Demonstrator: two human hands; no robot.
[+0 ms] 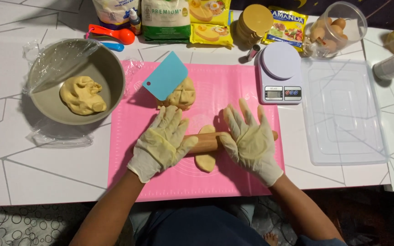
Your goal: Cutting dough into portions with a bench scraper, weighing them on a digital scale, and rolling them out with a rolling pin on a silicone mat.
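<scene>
Both palms flat on the rolling pin

Left hand and right hand, fingers spread open, press the pin crosswise over the dough strip mid-frame.

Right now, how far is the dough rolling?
Done: one piece is cut off the scored dough lump. In hand: the left hand and right hand press a wooden rolling pin over the dough piece, already oval. Left: that lump and the dough in the bowl.

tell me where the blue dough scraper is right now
In the head view the blue dough scraper leans on the scored dough ball, at the pink mat's far edge.
</scene>
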